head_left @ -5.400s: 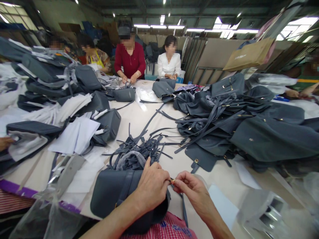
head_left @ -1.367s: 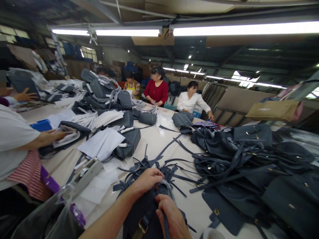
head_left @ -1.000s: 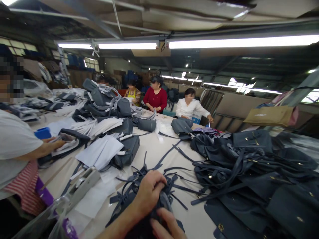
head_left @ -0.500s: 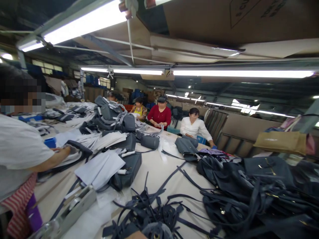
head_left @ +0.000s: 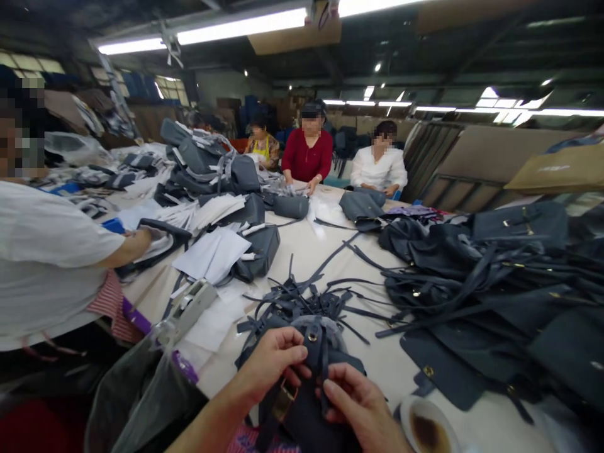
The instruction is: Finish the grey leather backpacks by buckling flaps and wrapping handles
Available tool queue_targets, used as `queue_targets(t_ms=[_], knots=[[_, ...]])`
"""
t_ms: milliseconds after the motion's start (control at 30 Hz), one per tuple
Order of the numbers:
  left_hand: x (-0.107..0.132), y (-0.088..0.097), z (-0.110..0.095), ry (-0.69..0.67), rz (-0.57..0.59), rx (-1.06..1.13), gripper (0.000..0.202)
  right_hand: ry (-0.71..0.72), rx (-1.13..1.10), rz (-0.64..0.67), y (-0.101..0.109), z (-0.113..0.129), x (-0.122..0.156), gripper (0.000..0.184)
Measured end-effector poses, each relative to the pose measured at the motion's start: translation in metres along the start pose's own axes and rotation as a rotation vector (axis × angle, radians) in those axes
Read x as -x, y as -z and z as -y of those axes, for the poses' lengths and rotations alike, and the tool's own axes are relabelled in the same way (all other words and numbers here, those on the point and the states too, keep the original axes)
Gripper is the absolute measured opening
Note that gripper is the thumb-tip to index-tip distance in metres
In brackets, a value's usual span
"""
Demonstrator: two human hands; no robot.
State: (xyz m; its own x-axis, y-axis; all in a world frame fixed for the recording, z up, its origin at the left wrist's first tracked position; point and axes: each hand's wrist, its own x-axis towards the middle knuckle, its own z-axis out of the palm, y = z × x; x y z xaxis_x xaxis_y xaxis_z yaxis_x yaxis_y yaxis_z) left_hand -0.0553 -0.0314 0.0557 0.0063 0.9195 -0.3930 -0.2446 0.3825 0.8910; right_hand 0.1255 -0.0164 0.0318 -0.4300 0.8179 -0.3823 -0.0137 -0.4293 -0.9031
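A dark blue-grey bag (head_left: 309,409) lies at the near edge of the table, right below me. My left hand (head_left: 268,366) pinches its upper edge beside a strap with a brass buckle (head_left: 284,399). My right hand (head_left: 355,406) curls its fingers round a narrow strap on the same bag. A small brass stud (head_left: 311,336) shows on the bag's top. Just beyond my hands lies a heap of loose blue-grey straps (head_left: 302,299).
A large pile of blue-grey bags (head_left: 495,270) fills the table's right side. White papers (head_left: 214,251) and more bags lie left. A tape dispenser (head_left: 191,305) sits near left. A cup of brown liquid (head_left: 427,431) stands by my right hand. Several people work around the table.
The camera tilted up toward the ceiling, hiding my hands, then dropped back down. Both hands are again in view, gripping the bag and its strap.
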Motion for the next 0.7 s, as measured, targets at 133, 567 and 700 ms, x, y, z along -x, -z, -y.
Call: queue_targets(t_ms=[133, 567, 700], knots=[[0.002, 0.001, -0.006, 0.038, 0.022, -0.047, 0.026, 0.002, 0.009, -0.049, -0.009, 0.009, -0.001, 0.034], [-0.008, -0.012, 0.017, -0.159, -0.131, -0.168, 0.014, 0.195, 0.042, -0.197, -0.018, 0.001, -0.011, 0.061], [-0.013, -0.013, 0.022, -0.202, -0.147, -0.219, 0.013, 0.144, -0.099, -0.204, -0.017, 0.005, -0.011, 0.059]])
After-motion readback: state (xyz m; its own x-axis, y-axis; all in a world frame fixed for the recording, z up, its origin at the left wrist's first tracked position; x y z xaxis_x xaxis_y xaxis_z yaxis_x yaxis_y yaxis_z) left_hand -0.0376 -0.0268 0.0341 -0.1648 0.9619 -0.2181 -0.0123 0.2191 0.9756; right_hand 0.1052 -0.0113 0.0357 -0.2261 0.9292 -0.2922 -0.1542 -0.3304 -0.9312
